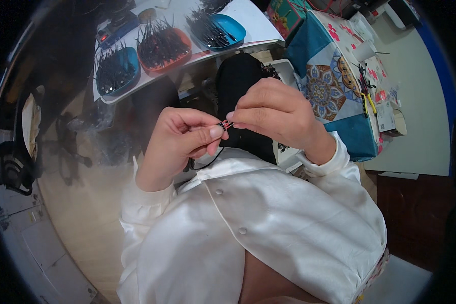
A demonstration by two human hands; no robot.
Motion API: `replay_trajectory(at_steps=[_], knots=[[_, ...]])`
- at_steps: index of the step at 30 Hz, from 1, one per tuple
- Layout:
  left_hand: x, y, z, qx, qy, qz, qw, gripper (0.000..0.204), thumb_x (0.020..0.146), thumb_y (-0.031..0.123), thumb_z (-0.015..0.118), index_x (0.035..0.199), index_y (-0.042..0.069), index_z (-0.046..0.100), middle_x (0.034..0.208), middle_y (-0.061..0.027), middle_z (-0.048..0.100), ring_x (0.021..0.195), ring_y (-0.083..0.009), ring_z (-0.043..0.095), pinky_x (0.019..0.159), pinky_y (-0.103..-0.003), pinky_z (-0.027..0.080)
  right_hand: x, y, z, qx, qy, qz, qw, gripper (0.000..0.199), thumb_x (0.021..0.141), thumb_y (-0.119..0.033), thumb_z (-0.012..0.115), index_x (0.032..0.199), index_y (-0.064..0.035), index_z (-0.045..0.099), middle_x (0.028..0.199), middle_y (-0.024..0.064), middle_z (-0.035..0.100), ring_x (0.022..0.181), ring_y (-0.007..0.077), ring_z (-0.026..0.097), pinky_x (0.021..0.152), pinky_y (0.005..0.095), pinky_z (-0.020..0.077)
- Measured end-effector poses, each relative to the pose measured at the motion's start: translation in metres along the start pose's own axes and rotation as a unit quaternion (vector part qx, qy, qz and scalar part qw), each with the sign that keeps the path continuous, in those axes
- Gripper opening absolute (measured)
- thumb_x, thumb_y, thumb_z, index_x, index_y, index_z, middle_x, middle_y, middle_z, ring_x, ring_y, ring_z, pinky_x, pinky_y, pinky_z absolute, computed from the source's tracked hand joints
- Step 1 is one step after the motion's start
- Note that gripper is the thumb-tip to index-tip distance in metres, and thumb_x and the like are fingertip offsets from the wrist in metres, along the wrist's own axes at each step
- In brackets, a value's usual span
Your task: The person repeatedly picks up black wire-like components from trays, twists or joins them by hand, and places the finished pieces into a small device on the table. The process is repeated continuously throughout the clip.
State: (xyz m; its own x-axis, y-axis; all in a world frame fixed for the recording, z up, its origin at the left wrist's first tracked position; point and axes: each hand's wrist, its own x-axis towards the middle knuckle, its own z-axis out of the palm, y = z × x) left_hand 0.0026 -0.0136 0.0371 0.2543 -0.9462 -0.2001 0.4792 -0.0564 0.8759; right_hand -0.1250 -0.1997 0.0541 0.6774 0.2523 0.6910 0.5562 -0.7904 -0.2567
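Observation:
Above my lap, my left hand (182,133) and my right hand (273,112) meet fingertip to fingertip. Between them is a small cluster of thin red and black wires (225,124). Thumb and forefinger of my left hand pinch its near side, while my right fingertips close on its far end. A thin black cable (210,163) hangs down below my left hand. The wire ends under my fingertips are hidden.
Ahead on a white table (261,25) stand a blue tray (131,63), an orange tray (180,48) and another blue tray (233,28), filled with black cable pieces. A white bin (286,71) is by my legs. Yellow-handled pliers (371,103) lie on the cloth-covered table at right.

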Motion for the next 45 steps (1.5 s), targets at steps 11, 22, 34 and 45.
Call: replay_trajectory(at_steps=[11, 22, 34, 45], knots=[[-0.006, -0.010, 0.018, 0.432, 0.071, 0.328, 0.837, 0.010, 0.080, -0.002, 0.065, 0.089, -0.006, 0.066, 0.066, -0.0061, 0.060, 0.055, -0.0155, 0.054, 0.050, -0.026, 0.042, -0.007, -0.011, 0.001, 0.035, 0.023, 0.060, 0.997, 0.014, 0.074, -0.003, 0.072, 0.083, 0.0000, 0.063, 0.079, 0.0088, 0.059, 0.067, 0.0220, 0.055, 0.057, 0.0292, 0.0430], [0.012, -0.014, 0.002, 0.681, -0.007, 0.550, 0.484, 0.039, 0.057, -0.001, 0.064, 0.095, -0.010, 0.065, 0.085, -0.0143, 0.063, 0.063, -0.0217, 0.057, 0.054, -0.029, 0.047, -0.038, -0.008, 0.024, 0.741, 0.010, 0.518, 0.426, 0.015, 0.089, -0.014, 0.063, 0.088, 0.0011, 0.064, 0.077, 0.0012, 0.058, 0.066, 0.0079, 0.050, 0.057, 0.0217, 0.0407], [-0.001, -0.016, -0.002, 0.108, -0.052, 0.134, 0.984, 0.013, 0.088, 0.005, 0.065, 0.095, -0.006, 0.068, 0.080, -0.0085, 0.066, 0.066, -0.0097, 0.059, 0.056, -0.020, 0.044, -0.005, -0.010, -0.006, 0.123, -0.010, 0.086, 0.989, 0.029, 0.076, -0.009, 0.075, 0.103, -0.0047, 0.066, 0.091, 0.0082, 0.062, 0.077, 0.0241, 0.058, 0.066, 0.0320, 0.0479], [-0.011, -0.034, 0.002, -0.055, -0.031, 0.225, 0.972, 0.015, 0.086, 0.002, 0.064, 0.098, -0.008, 0.061, 0.075, -0.0096, 0.061, 0.060, -0.0110, 0.055, 0.050, -0.021, 0.038, -0.009, -0.012, -0.015, -0.009, 0.029, 0.128, 0.991, 0.012, 0.079, -0.006, 0.070, 0.087, -0.0029, 0.061, 0.085, 0.0082, 0.061, 0.078, 0.0263, 0.059, 0.068, 0.0342, 0.0471]])
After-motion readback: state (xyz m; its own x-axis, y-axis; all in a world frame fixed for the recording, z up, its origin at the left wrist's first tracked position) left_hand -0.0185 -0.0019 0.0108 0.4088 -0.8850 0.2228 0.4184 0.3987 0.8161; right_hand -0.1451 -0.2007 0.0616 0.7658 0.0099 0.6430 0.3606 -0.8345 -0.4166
